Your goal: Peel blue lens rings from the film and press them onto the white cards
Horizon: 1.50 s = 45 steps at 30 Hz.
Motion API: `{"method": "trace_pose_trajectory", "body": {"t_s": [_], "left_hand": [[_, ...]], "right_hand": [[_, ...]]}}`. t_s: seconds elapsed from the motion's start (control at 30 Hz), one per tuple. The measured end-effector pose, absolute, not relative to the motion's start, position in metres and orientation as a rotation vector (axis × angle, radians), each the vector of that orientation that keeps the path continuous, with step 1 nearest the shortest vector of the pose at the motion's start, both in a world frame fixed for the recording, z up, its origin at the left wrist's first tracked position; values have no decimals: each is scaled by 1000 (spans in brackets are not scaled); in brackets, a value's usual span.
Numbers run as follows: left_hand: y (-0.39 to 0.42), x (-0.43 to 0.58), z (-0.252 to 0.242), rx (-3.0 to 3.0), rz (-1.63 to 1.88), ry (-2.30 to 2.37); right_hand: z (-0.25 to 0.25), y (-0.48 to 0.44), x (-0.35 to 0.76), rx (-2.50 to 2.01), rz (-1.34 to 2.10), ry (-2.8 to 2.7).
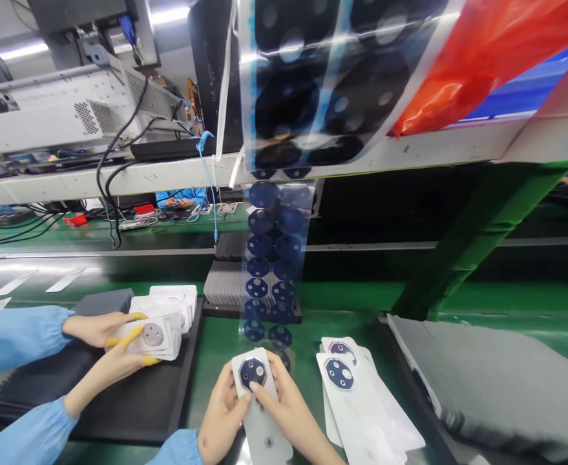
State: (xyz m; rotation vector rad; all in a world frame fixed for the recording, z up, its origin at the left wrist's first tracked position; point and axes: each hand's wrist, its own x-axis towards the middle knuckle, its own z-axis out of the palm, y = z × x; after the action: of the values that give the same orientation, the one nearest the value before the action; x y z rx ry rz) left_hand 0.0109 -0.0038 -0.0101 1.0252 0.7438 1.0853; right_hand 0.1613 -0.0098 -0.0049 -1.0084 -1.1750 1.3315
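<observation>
Both my hands hold a white phone back cover [264, 420] low in the middle, over the green bench. My left hand [221, 416] grips its left edge with curled fingers. My right hand [293, 410] wraps the right edge, its thumb pressed just below a dark blue round lens sticker [253, 373] at the cover's top. A clear strip of the same blue round stickers [270, 258] hangs from above, ending just beyond the cover.
Several white covers with blue stickers [361, 400] lie to the right, beside a grey foam pad [497, 381]. At left, a co-worker's hands [104, 342] in blue sleeves and yellow finger cots hold white covers [160, 329] over a black tray [133, 400]. A stack of grey parts [225, 281] sits behind.
</observation>
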Motion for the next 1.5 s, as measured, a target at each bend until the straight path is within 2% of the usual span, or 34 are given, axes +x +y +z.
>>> {"method": "trace_pose_trajectory", "body": {"t_s": [0.3, 0.43, 0.6, 0.73, 0.83, 0.9, 1.1, 1.17, 1.5], "left_hand": [[-1, 4, -1, 1456, 1222, 1092], [8, -7, -4, 1630, 1329, 1187], [27, -38, 1, 2028, 1460, 1363], [50, -88, 11, 2363, 1201, 1625], [62, -131, 13, 2423, 922, 1777], [64, -154, 8, 2411, 858, 1820], [59, -178, -12, 2237, 305, 2139], [61, -181, -11, 2177, 215, 2207], [72, -185, -1, 2473, 520, 2055]], "right_hand": [[8, -1, 195, -1177, 1116, -1071], [17, 5, 248, -1500, 935, -855], [13, 4, 293, -2117, 599, -954], [6, 4, 291, -2411, 413, -1223], [6, 5, 280, -2421, 61, -1307], [6, 6, 274, -2356, -75, -1292], [-5, 8, 272, -2225, -49, -1360], [-9, 8, 273, -2201, -2, -1367], [-13, 9, 268, -2087, 128, -1357]]}}
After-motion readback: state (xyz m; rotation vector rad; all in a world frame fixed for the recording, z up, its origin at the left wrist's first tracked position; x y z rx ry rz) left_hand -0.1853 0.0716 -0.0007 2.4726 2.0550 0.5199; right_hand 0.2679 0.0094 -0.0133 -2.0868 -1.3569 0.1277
